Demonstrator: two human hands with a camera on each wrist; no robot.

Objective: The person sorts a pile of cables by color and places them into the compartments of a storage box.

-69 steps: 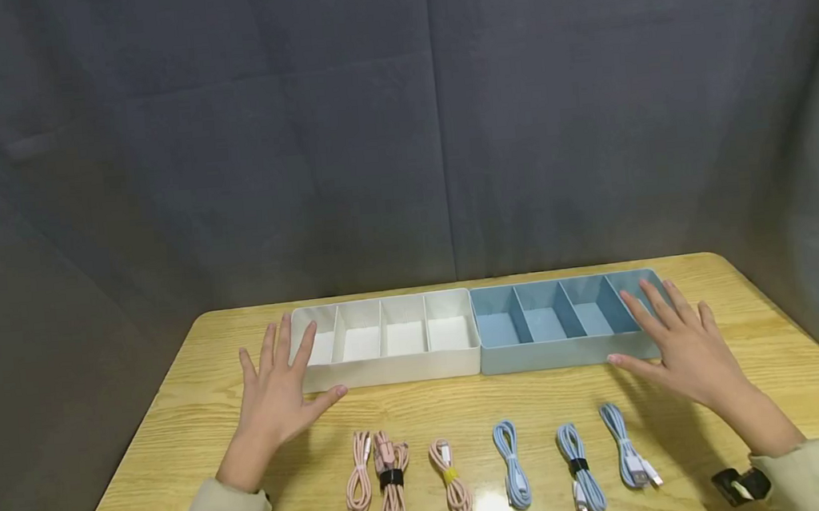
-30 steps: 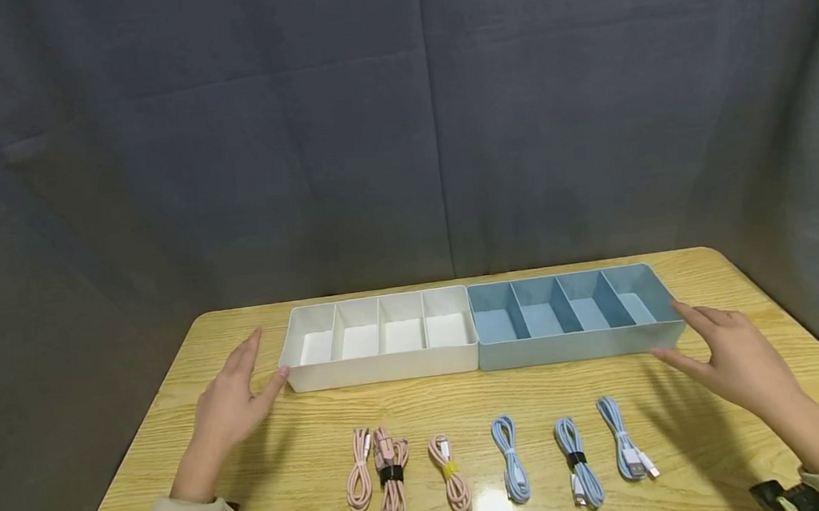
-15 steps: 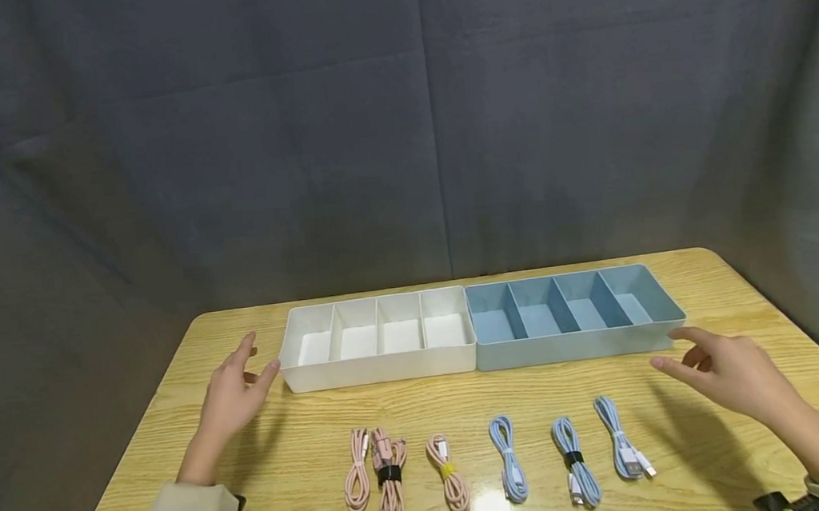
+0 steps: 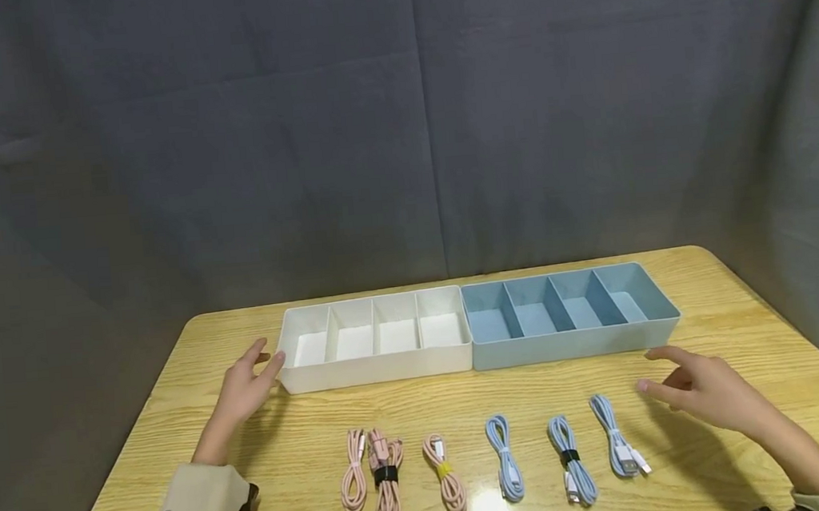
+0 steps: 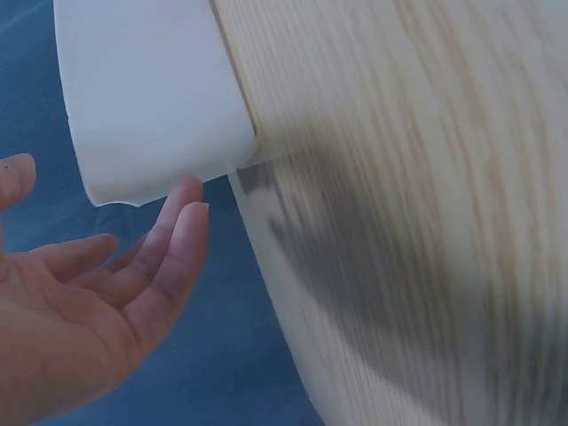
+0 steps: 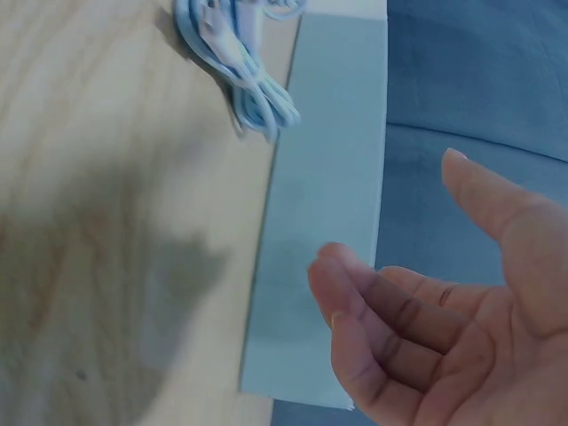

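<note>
A white four-section organizer, its trough bare inside, stands end to end with a blue organizer at the table's back. Close by the white one's left end is my left hand, fingers loosely bent around nothing; whether its thumb touches the corner I cannot tell. In the left wrist view the hand has its fingertips near the white end. My right hand hovers right of the nearest blue cable, holding nothing, thumb and index apart. Its fingers curve loosely in the right wrist view, the hand beside the blue wall.
In front of the organizers lie coiled cables: a pink one, a pink one with black strap, a pink one with yellow strap, and blue ones, one black-strapped. A dark curtain hangs behind the wooden table.
Both hands first spread over the organizers, then drew outward and their fingers relaxed. Lately the left has shifted slightly right, the right slightly left and nearer me. The cables and organizers stay put.
</note>
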